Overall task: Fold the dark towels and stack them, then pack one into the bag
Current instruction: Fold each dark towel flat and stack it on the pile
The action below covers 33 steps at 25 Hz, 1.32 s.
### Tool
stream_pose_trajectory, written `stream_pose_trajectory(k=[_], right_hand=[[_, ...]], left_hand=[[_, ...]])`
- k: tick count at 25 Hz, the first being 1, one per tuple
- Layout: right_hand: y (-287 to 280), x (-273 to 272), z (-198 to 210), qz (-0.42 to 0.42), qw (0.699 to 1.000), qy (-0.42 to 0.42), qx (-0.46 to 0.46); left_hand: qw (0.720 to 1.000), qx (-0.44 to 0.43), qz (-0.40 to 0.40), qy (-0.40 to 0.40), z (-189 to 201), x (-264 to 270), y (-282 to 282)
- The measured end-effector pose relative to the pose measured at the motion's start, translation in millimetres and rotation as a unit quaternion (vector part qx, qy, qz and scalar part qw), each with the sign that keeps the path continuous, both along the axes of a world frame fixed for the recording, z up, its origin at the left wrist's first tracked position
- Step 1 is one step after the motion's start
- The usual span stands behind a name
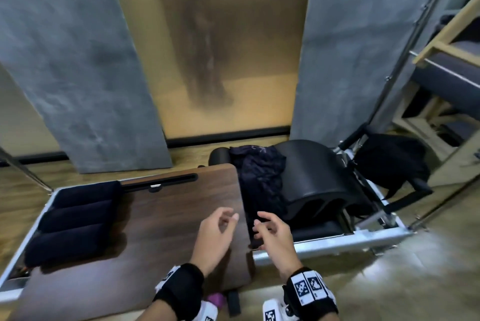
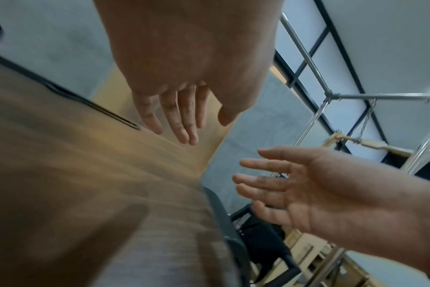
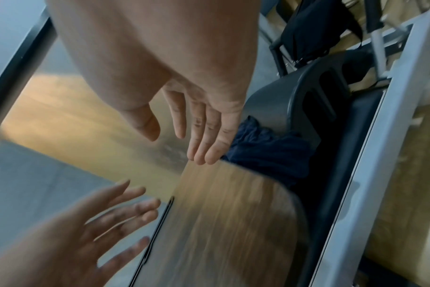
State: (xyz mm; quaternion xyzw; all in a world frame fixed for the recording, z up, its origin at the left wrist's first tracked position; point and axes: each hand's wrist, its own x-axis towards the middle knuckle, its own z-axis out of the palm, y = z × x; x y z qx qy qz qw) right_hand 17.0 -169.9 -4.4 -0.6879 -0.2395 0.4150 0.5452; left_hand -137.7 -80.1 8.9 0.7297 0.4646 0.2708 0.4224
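Three rolled dark towels lie side by side at the left end of the brown wooden tabletop. A crumpled dark navy towel is draped over the black curved pad just right of the tabletop. A black bag hangs on the frame at the right. My left hand hovers over the tabletop's right edge, fingers relaxed and holding nothing. My right hand hovers beside it, just short of the crumpled towel, fingers loose and empty.
A black curved pad sits on a white metal-framed bench. Metal poles and wooden shelving stand at the right. Grey panels and a yellowish mirror lean against the far wall. The floor is wood.
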Motion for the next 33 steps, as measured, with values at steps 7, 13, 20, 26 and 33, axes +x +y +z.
stream_pose_trajectory(k=[7, 13, 20, 26, 33], right_hand=[[29.7, 94.8, -5.3, 0.008, 1.0, -0.022, -0.02], [119.0, 181.8, -46.8, 0.107, 0.984, -0.085, -0.118], [233.1, 200.9, -132.2, 0.241, 0.931, -0.107, -0.252], [265.9, 199.1, -157.5, 0.195, 0.934, -0.176, -0.242], [261.4, 263.9, -36.7, 0.076, 0.989, 0.12, -0.035]], left_hand=[[0.999, -0.036, -0.029, -0.008, -11.2, 123.5, 23.6], [0.996, -0.08, 0.031, 0.027, -48.3, 189.8, 83.6], [0.971, -0.169, 0.123, 0.112, -101.7, 221.4, 142.4], [0.965, -0.183, 0.142, 0.121, -110.3, 213.0, 160.0], [0.985, -0.147, 0.054, 0.068, -70.4, 236.2, 169.6]])
